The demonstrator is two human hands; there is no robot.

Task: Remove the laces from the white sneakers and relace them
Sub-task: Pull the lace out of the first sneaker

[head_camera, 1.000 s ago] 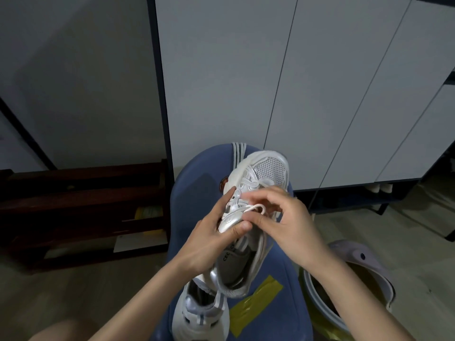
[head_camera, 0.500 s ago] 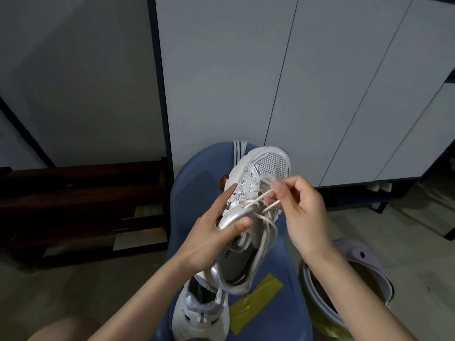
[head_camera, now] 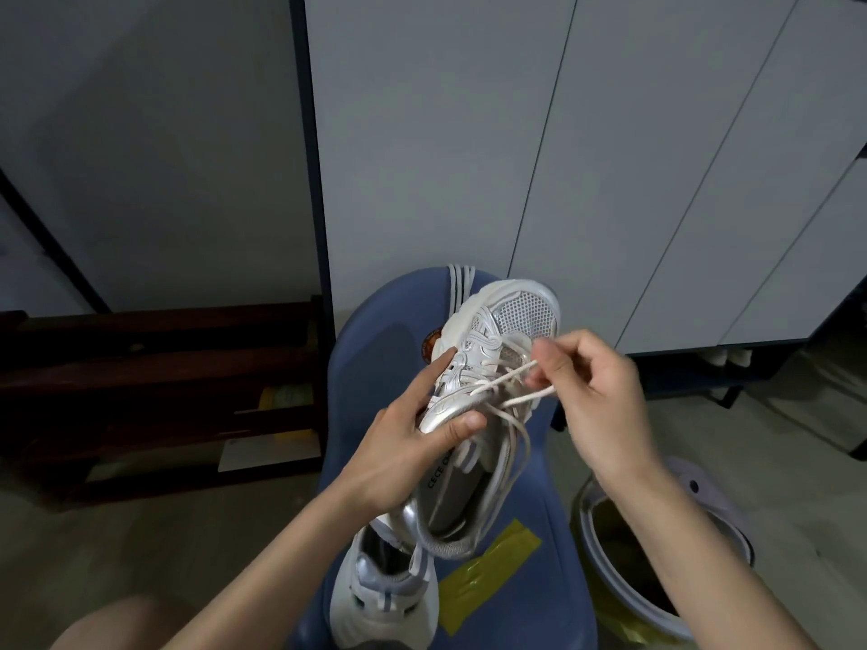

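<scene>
A white and silver sneaker (head_camera: 513, 321) is held up over a blue chair (head_camera: 375, 349), toe pointing away from me. My left hand (head_camera: 403, 443) grips its left side, thumb on the silver collar and fingers along the outer wall. My right hand (head_camera: 596, 391) pinches a loop of the white lace (head_camera: 504, 382) just right of the eyelets, with the strands stretched taut across the tongue. More loose lace hangs down over the shoe's opening. The second white sneaker (head_camera: 384, 598) stands on the chair seat below, partly hidden by the held shoe.
A strip of yellow tape (head_camera: 488, 574) is stuck on the chair seat. A round bin with a grey lid (head_camera: 713, 509) stands on the floor at the right. A dark wooden rack (head_camera: 155, 382) is at the left. White cabinet doors (head_camera: 610, 157) rise behind the chair.
My right hand has moved up and to the right from the eyelets, drawing the lace out into taut strands. My left hand and the sneaker have stayed almost still.
</scene>
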